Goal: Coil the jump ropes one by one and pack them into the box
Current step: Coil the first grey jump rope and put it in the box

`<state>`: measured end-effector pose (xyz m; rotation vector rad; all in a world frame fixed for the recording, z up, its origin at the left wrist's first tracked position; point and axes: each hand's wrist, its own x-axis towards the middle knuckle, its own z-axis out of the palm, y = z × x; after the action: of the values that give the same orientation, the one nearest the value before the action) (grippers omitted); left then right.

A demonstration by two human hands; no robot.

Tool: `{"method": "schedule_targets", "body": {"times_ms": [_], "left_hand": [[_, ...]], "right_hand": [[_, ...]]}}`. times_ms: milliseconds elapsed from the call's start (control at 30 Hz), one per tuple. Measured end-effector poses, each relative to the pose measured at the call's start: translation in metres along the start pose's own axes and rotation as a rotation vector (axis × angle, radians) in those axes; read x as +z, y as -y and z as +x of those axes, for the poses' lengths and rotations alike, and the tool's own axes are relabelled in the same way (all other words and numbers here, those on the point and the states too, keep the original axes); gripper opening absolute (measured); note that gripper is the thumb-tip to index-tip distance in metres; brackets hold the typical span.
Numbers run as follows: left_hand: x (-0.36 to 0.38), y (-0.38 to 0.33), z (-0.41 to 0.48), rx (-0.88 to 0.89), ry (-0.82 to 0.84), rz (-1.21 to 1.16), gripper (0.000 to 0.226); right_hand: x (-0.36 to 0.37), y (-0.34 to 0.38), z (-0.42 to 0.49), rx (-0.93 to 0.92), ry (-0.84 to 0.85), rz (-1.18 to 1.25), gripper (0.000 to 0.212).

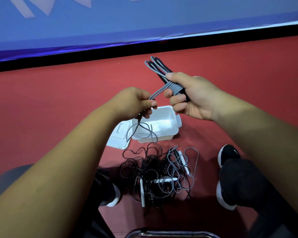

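One left hand [136, 103], one right hand [191, 97], one grey rope [153, 66], one white box [175, 124], one lid [117, 139], three white handles [142, 191]

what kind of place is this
Probably an indoor sports hall or gym: a smooth red floor, a long blue banner with white markings along its edge, and a tangled pile of black and grey jump ropes beside a black sports shoe.

Grey jump rope [173, 87]: wound in tight turns round its black handles, bundle tilted, upper centre, in my right grip [193, 97]. Loose tail passes through my left grip [134, 102] and hangs looped before the box [170, 117]. Box: white, open, mid-frame. Remaining ropes [155, 172]: black-and-grey tangle, white handles, lower centre.
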<state>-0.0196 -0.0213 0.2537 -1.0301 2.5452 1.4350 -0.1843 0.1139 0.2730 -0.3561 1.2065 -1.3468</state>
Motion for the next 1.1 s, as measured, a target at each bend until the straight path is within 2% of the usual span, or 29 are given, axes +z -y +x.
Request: {"method": "schedule_targets", "body": {"times_ms": [133, 267, 400, 500, 533, 667, 833, 1100], "left_hand": [[0.001, 0.004, 0.006, -0.046, -0.034, -0.171, 0.023], [0.002, 0.000, 0.008, -0.072, -0.008, -0.339, 0.018], [-0.003, -0.003, 0.001, 0.042, 0.080, -0.387, 0.018], [-0.006, -0.005, -0.007, 0.128, 0.179, -0.455, 0.018], [-0.006, -0.007, -0.008, 0.137, 0.192, -0.457, 0.018], [-0.005, -0.014, -0.008, 0.169, 0.133, -0.378, 0.017], [-0.008, -0.020, -0.010, 0.225, 0.025, -0.229, 0.012], [-0.006, -0.025, -0.011, 0.350, -0.189, 0.172, 0.011]], "right_hand": [[0.000, 0.000, -0.005, 0.050, 0.141, -0.008, 0.019], [-0.003, -0.001, -0.011, 0.119, 0.280, -0.131, 0.019], [-0.010, -0.001, -0.016, 0.268, 0.498, -0.300, 0.034], [-0.010, -0.002, -0.020, 0.366, 0.586, -0.408, 0.018], [-0.010, -0.004, -0.020, 0.388, 0.595, -0.445, 0.021], [-0.011, -0.011, -0.017, 0.461, 0.568, -0.523, 0.033], [-0.014, -0.011, -0.012, 0.470, 0.445, -0.662, 0.006], [-0.023, -0.016, 0.005, 0.348, 0.166, -0.736, 0.010]]}}
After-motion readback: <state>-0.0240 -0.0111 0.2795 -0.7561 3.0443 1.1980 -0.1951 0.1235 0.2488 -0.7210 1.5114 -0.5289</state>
